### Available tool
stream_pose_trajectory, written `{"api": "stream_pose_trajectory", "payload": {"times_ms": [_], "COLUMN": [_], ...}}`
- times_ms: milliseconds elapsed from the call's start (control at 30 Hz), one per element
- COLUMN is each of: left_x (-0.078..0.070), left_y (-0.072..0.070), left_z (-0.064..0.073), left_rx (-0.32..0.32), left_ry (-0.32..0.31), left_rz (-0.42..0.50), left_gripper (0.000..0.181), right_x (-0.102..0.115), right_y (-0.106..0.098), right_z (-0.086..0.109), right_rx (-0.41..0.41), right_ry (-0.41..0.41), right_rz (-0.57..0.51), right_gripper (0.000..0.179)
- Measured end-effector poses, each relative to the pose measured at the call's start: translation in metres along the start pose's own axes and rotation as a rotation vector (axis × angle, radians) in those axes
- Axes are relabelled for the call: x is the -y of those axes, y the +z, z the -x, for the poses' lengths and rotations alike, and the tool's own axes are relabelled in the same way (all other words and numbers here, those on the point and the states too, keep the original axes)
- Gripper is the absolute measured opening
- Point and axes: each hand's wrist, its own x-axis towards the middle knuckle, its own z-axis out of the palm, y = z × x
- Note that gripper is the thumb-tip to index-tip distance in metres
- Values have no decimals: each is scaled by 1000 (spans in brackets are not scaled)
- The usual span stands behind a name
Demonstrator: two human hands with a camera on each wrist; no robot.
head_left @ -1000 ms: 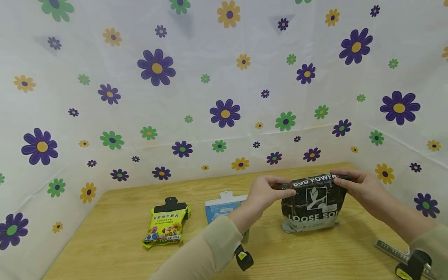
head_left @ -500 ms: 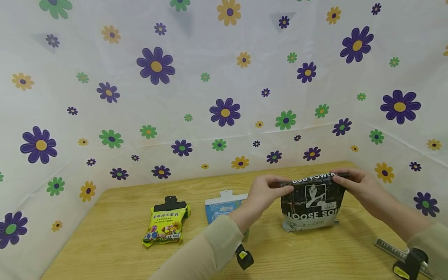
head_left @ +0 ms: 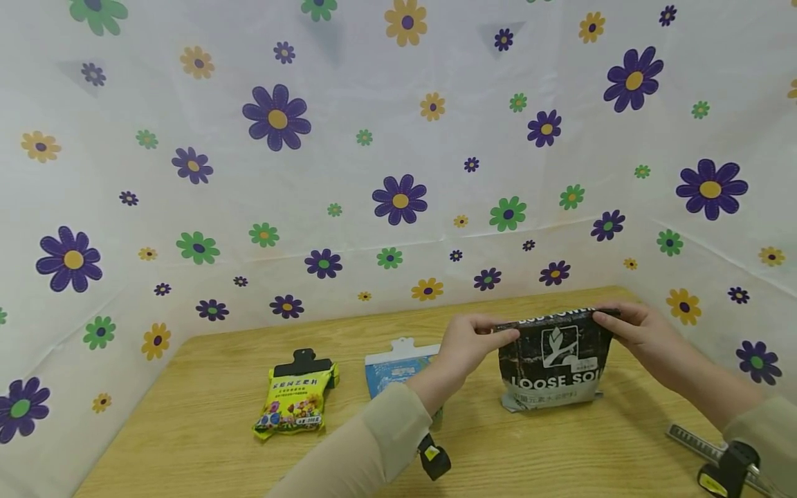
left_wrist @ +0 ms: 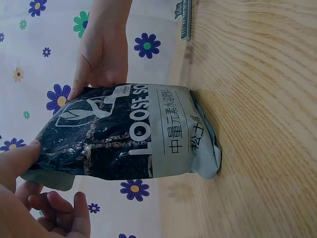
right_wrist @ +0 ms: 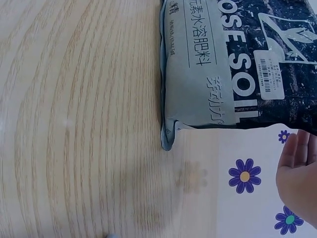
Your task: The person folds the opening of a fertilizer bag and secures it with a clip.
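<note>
A black and grey soil bag [head_left: 551,360] marked "LOOSE SOIL" stands upright on the table, its top edge folded over. My left hand [head_left: 467,349] pinches the fold at the bag's left corner, thumb in front. At the opposite corner, my right hand [head_left: 650,339] pinches the fold the same way. In the left wrist view, the left thumb presses the front of the bag [left_wrist: 114,134] while other fingers curl below it. The right wrist view shows the bag's lower corner [right_wrist: 198,99] and part of the right hand [right_wrist: 299,173]; its fingertips are hidden behind the bag.
A yellow packet [head_left: 292,404] with a black clip [head_left: 303,363] lies on the left of the wooden table [head_left: 205,415]. A blue packet [head_left: 392,373] with a white clip [head_left: 401,351] is partly behind the left arm. A grey ridged bar [head_left: 691,443], perhaps a clip, lies near the right wrist.
The bag's top has been folded further towards the back, so the "BUD POWER" lettering has partly gone over the edge. Both hands keep their hold, shifting very slightly left.
</note>
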Motion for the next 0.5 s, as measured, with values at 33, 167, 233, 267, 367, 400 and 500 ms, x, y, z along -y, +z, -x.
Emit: {"api": "stream_pose_trajectory", "payload": {"times_ms": [33,167,233,267,367,400,500], "left_x": [0,1,2,2,2,2,2], "left_y": [0,1,2,2,3,3,3], "left_z": [0,1,1,1,1,1,2], "left_rx": [-4,-21,-29,-32,-44,-46,-52], "left_ry": [-1,2,10,12,14,14,13], "left_rz": [-1,-5,-11,-12,-21,-21,-18], "left_gripper": [24,24,22,21,21,21,20], "right_x": [0,1,2,2,1,1,0], "right_y": [0,0,0,1,0,0,0], "right_z": [0,0,0,0,-1,-1,0], "right_rx": [2,8,8,8,7,7,12], "right_ry": [3,32,46,49,53,52,44], "right_rz": [14,53,65,67,68,65,54], "right_gripper": [22,21,20,20,21,21,22]}}
